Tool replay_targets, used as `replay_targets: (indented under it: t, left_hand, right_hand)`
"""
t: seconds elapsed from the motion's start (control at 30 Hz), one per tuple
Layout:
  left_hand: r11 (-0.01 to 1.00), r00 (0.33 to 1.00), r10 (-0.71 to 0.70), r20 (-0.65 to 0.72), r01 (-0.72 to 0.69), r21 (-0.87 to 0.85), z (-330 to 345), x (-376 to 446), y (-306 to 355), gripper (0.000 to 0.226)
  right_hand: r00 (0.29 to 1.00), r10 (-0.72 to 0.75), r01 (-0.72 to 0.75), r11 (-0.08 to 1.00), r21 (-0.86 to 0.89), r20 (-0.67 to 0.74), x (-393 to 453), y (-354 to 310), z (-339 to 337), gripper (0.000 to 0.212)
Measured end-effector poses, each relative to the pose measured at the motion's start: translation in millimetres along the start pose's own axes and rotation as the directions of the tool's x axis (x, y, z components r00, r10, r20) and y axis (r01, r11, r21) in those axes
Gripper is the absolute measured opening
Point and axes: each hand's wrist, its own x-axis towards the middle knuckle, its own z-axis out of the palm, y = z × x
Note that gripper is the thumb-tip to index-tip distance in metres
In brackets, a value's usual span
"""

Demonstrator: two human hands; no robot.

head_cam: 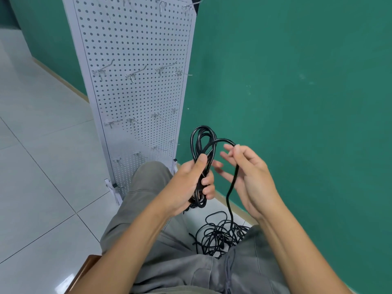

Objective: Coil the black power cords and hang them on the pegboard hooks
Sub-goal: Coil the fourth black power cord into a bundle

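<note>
I see loose cords [220, 234] tangled on the floor between the knees, my left hand [191, 183] gripping the coil [202, 145], my right hand [248, 175] pinching its trailing cord [232, 187], the pegboard [135, 85] standing beyond.

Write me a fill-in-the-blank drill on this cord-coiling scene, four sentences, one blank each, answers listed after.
1. The left hand grips a bundle of looped black ____.
2. The free strand runs through the right hand down to a tangled pile on the ____.
3. The white pegboard stands against a ____ wall.
4. The metal hooks on the pegboard carry ____ cords.

Missing words: cord; floor; green; no
</note>
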Motion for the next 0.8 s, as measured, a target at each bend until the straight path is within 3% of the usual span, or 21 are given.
replay_targets:
  t: [0.23, 0.33, 0.5, 0.63, 0.8]
  left_hand:
    - [0.978, 0.996, 0.077, -0.047, -0.067, 0.197, 5, 1, -1, 0.055]
    - [0.937, 0.999, 0.028, -0.044, -0.011, 0.349, -5, 1, 3, 0.054]
    - [0.907, 0.999, -0.046, 0.010, 0.038, 0.418, -15, 2, 7, 0.042]
    - [0.868, 0.998, -0.025, 0.050, -0.003, 0.496, -9, -2, 13, 0.019]
    - [0.842, 0.998, -0.022, 0.056, -0.011, 0.539, -15, -2, 11, 0.019]
  right_hand:
    - [0.994, 0.088, -0.094, 0.989, -0.113, -0.063, 11, -15, 37, 0.031]
    - [0.995, 0.055, -0.065, 0.991, -0.116, -0.086, 16, -16, 49, 0.031]
    - [0.994, 0.004, -0.027, 0.978, -0.206, -0.113, 26, -7, 54, 0.033]
    - [0.995, 0.075, -0.087, 0.977, -0.197, -0.069, 29, -11, 47, 0.014]
    - [0.996, 0.091, -0.094, 0.976, -0.197, -0.025, 32, -11, 39, 0.008]
